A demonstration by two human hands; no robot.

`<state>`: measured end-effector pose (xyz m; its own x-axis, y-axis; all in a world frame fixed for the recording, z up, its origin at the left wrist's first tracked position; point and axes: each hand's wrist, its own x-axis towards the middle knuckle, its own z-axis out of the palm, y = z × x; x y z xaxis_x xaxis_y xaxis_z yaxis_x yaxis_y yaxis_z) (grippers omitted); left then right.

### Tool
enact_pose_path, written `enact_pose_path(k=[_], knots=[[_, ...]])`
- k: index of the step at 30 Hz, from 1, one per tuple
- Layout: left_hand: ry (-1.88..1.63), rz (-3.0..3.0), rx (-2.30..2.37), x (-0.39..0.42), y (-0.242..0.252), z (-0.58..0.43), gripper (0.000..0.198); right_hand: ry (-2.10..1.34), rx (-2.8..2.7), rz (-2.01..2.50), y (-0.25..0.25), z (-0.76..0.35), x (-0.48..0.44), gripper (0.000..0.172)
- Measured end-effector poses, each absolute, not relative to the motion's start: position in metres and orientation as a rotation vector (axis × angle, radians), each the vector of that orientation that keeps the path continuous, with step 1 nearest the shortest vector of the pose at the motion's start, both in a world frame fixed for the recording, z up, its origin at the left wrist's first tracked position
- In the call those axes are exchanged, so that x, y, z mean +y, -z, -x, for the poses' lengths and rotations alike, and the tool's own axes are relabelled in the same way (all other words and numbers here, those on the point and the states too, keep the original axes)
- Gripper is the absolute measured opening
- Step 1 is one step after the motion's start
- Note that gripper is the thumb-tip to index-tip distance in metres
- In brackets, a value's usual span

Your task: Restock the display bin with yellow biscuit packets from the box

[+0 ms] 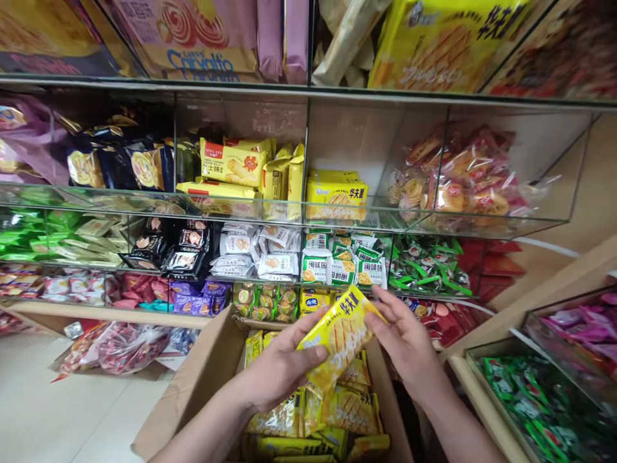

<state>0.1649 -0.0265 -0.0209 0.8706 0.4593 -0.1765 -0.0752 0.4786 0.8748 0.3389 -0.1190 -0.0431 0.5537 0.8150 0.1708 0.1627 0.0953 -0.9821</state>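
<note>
Both of my hands hold one yellow biscuit packet [341, 335] above an open cardboard box [193, 386]. My left hand [279, 366] grips the packet's lower left end, fingers curled round it. My right hand [402, 334] pinches its upper right end. The box holds several more of the same yellow packets [347, 411]. Straight ahead, a clear shelf bin [357, 141] has a small stack of matching yellow packets [336, 193] at its front left, with much of the bin bare behind.
Clear acrylic shelves [289, 209] carry snack packets in several rows: dark blue, yellow, green, white, red. A wooden rack [486, 399] with green and pink sweets stands at right. A bag of red sweets [116, 347] lies on the pale floor at left.
</note>
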Motion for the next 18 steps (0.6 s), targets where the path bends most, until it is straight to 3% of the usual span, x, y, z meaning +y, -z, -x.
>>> enact_pose_path(k=[5,8,13,15,18], knots=[[-0.251,-1.529,0.427,-0.021,0.013,-0.152,0.045,-1.078,-1.038,1.325,0.015,-0.348,-0.122,0.032],[-0.346,-1.324,0.336,-0.017,0.013,-0.146,0.05,-0.857,-1.067,1.359,-0.021,-0.368,-0.12,0.025],[-0.355,-1.233,0.533,-0.016,0.037,-0.144,0.038,-0.147,-0.997,1.134,-0.102,-0.417,-0.071,0.03],[-0.342,-1.184,0.556,-0.018,0.058,-0.145,0.041,-0.083,-0.971,1.113,-0.121,-0.429,-0.039,0.035],[-0.279,-1.114,0.462,-0.02,0.087,-0.14,0.041,-0.299,-0.929,1.235,-0.127,-0.432,0.003,0.038]])
